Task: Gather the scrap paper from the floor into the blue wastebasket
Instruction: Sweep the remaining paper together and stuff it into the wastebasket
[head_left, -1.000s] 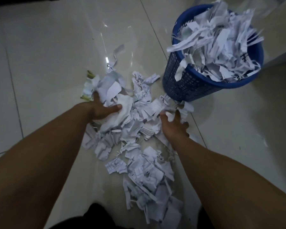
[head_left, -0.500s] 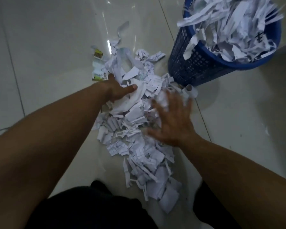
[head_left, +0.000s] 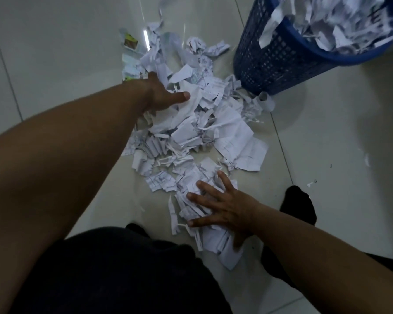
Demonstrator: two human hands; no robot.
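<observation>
A long heap of torn white scrap paper [head_left: 204,123] lies on the pale tiled floor, from the basket's foot back toward me. The blue wastebasket [head_left: 275,62] stands at the top right, heaped over its rim with paper strips. My left hand [head_left: 162,96] rests on the far left part of the heap, thumb stretched out, its fingers hidden under or behind scraps. My right hand [head_left: 220,210] lies flat with fingers spread on the near end of the heap, pressing on the scraps and gripping none.
A few coloured printed scraps [head_left: 130,41] lie at the heap's far left edge. Tiny paper bits [head_left: 311,183] dot the floor to the right. My dark-clothed knee [head_left: 114,268] fills the bottom, and a black-socked foot [head_left: 297,203] stands right of my right hand.
My right hand has pulled back from the heap's middle near the basket to its near end and now lies spread flat there. The left hand has stayed on the far left of the heap.
</observation>
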